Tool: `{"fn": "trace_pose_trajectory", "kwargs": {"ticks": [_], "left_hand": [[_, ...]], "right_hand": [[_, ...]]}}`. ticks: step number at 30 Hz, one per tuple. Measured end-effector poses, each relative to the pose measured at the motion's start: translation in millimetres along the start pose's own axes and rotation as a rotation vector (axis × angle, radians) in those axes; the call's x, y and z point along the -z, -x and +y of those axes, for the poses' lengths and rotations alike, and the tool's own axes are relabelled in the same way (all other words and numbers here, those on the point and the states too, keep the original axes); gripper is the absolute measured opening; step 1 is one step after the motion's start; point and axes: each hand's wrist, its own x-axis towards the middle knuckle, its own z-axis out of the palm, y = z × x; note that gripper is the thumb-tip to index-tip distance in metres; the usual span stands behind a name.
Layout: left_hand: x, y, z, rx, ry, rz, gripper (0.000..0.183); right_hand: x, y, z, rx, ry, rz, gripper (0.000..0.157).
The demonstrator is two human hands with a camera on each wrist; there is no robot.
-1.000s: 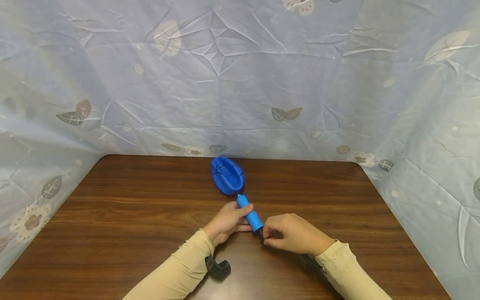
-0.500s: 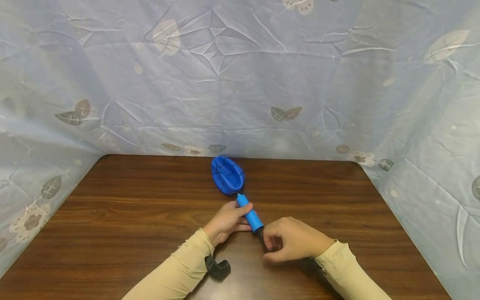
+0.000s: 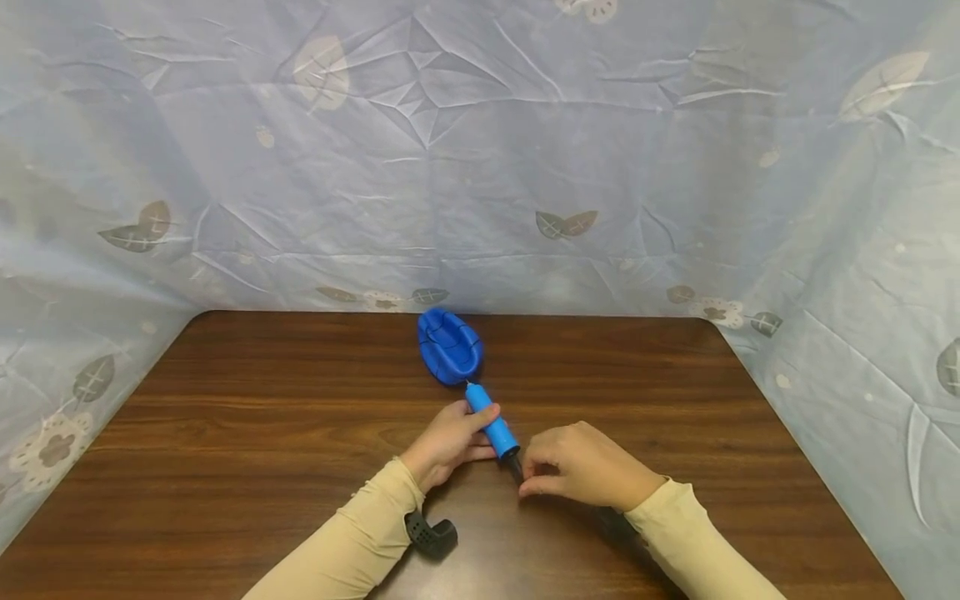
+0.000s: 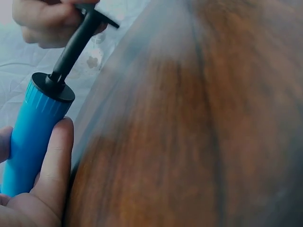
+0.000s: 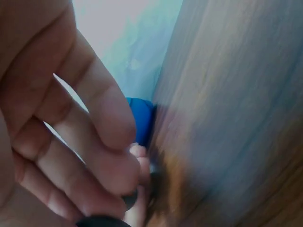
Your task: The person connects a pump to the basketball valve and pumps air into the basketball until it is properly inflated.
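A blue hand pump [image 3: 491, 423] points up and left, its needle tip at the near end of a dented, half-flat blue ball [image 3: 450, 347] with black lines. My left hand [image 3: 448, 443] grips the pump's barrel, thumb on top and fingers beneath. In the left wrist view the black plunger rod [image 4: 75, 47] sticks out of the barrel's cap. My right hand [image 3: 588, 467] holds the black T-handle [image 4: 108, 20] at its end, the fingers curled round it and covering much of it. The right wrist view shows those bent fingers [image 5: 111, 113] close up, part of the ball behind them.
The dark wood table [image 3: 300, 375] carries all of this. A patterned pale cloth [image 3: 480, 167] hangs behind it and along both sides. Below my left wrist sits a black strap mount [image 3: 432, 537].
My right hand drew the pump handle back toward me, then moved it partway in again toward the barrel. My left hand and the ball hold their places; the head view has shifted slightly.
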Motion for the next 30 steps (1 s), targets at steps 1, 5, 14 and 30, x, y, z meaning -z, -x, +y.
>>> {"fn": "trace_pose_trajectory", "kwargs": {"ticks": [1, 5, 14, 30], "left_hand": [[0.0, 0.4, 0.3, 0.002, 0.000, 0.003, 0.037], [-0.8, 1.5, 0.1, 0.007, 0.015, 0.016, 0.041], [-4.0, 4.4, 1.9, 0.004, 0.045, 0.031, 0.042], [-2.5, -1.9, -1.9, -0.023, 0.036, 0.008, 0.038]], "right_hand": [[-0.8, -0.4, 0.6, -0.003, 0.023, 0.020, 0.020], [-2.9, -0.9, 1.8, -0.062, 0.080, 0.095, 0.018], [-0.3, -1.6, -5.1, -0.192, 0.084, 0.180, 0.019], [2.2, -3.2, -7.1, -0.132, 0.024, 0.000, 0.012]]}}
